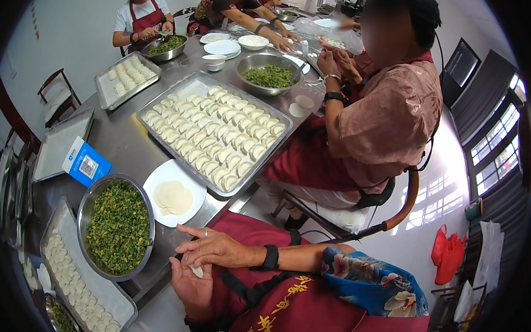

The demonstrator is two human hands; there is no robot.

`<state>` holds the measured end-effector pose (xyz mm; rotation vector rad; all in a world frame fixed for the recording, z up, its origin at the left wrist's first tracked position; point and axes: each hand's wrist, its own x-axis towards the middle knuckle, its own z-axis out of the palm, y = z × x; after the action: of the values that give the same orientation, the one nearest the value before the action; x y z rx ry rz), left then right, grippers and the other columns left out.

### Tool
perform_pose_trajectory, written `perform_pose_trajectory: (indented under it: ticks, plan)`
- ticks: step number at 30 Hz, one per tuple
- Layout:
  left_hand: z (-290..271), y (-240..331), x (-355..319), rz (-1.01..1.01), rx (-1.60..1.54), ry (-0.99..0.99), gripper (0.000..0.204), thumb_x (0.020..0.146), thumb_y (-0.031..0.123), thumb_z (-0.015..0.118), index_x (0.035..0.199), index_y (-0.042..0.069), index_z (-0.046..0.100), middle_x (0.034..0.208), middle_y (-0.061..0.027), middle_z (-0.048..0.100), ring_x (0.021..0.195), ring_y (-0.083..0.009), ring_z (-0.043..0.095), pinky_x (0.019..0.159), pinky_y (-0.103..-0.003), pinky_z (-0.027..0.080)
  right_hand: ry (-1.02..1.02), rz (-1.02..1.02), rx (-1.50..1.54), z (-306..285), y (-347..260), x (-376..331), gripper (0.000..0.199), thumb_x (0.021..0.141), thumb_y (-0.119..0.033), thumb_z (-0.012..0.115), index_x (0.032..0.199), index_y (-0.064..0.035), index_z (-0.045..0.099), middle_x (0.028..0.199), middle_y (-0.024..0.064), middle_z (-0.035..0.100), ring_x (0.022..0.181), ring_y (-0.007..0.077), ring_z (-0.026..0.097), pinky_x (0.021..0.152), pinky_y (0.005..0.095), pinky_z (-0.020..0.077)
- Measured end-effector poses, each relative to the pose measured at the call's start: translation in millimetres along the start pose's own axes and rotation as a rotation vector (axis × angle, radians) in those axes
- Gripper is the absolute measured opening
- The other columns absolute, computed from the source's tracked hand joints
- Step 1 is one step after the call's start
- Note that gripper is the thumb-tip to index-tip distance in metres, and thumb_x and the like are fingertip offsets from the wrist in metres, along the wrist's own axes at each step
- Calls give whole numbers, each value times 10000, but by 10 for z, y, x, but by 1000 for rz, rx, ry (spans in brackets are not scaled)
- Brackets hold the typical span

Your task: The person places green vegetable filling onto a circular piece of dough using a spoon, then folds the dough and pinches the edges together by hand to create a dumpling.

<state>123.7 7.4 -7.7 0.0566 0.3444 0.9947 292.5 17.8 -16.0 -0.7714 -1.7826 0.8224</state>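
Right hand (219,249) bent over the cupped left hand (191,292), both holding a mostly hidden wrapper (196,271) near the filling bowl (82,222), apparently mid-fold, a step that called next for an evenly pinched edge.

Head view: left fisheye of a worn pair, facing down and forward from head height. The wearer's left hand (193,285) and right hand (218,248) are nearest, low in frame — the desk (121,144) recedes beyond, toward the wall (77,38) — with the rim dark.
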Motion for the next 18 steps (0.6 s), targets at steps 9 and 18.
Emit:
perform_pose_trajectory:
  ticks: [9, 18]
  plan:
    - [-50, -41, -7, 47, -28, -8, 388, 1048, 350, 411, 1303, 68, 490, 1294, -82, 567, 1175, -208, 557, 977, -356, 470, 58, 29, -16, -41, -156, 44, 324, 866, -252, 700, 1172, -146, 702, 1342, 45, 609, 1446, 339, 307, 1067, 471, 309]
    - [-50, -60, -6, 50, -76, -8, 392, 1050, 339, 403, 1283, 37, 492, 1308, -96, 563, 1189, -196, 550, 980, -359, 465, 74, 40, -70, 1, -142, 46, 305, 830, -195, 734, 1126, -121, 718, 1313, 42, 629, 1441, 327, 321, 1106, 487, 281]
